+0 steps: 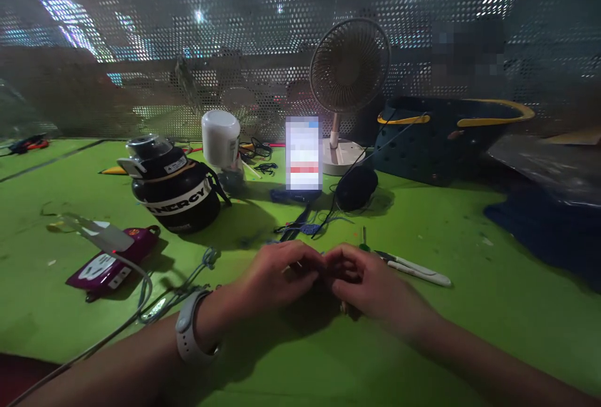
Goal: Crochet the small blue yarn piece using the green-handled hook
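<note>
Over the green table [300,369], my left hand [282,272] and my right hand [366,275] meet at their fingertips. The fingers of both are curled inward and pinched; what they hold, if anything, is too dark and small to make out. A small pale bit [344,308] shows just below my right fingers. Close beyond my right hand lies a slim white-handled tool [420,271], its front end partly hidden. Beside it, a thin metal shaft with a green base [364,239] points up. Blue knotted cord [310,228] lies beyond my fingertips.
A lit phone [303,153] stands ahead, near a fan [350,66] and a dark ball of yarn [357,188]. Left are a black bottle [181,197], a white container [220,138] and a purple power strip [107,263] with a cable. A dark basket [422,150] stands right.
</note>
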Demonstrator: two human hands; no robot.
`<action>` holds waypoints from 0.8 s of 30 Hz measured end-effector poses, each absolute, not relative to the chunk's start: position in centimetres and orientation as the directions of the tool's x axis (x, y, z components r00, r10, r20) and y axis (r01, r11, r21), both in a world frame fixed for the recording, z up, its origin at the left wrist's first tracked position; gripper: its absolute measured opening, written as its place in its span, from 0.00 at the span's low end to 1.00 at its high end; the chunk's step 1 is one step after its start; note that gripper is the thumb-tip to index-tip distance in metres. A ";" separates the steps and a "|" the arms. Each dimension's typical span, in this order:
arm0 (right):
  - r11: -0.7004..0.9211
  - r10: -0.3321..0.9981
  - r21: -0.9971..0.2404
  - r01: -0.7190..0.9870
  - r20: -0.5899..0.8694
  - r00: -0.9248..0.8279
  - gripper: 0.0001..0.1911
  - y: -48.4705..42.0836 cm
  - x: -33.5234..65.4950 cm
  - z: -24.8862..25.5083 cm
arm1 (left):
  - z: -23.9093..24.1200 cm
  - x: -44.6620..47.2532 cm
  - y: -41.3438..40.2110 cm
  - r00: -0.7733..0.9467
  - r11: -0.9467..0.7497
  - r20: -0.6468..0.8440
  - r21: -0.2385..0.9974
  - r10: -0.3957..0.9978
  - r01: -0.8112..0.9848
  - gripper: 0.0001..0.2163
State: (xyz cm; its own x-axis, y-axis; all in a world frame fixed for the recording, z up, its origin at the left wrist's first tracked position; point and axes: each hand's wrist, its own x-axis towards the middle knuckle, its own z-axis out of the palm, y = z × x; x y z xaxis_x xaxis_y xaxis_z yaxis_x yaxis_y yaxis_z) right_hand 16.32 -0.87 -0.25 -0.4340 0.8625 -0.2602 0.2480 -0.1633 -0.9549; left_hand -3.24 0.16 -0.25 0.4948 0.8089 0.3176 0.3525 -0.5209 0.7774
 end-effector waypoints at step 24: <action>0.063 0.931 -0.896 0.440 -0.106 -0.349 0.04 -0.6 16.5 -0.2 | 1.4 -4.7 0.8 0.663 -0.593 0.221 0.694 0.715 0.408 0.13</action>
State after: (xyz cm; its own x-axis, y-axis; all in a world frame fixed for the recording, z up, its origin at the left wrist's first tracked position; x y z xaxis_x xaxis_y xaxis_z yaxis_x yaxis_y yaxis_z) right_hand 16.50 -0.61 -0.24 -0.3492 0.9310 -0.1064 0.4399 0.0626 -0.8959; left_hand -4.69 0.77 1.44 0.6632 0.7149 0.2215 0.4076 -0.5932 0.6942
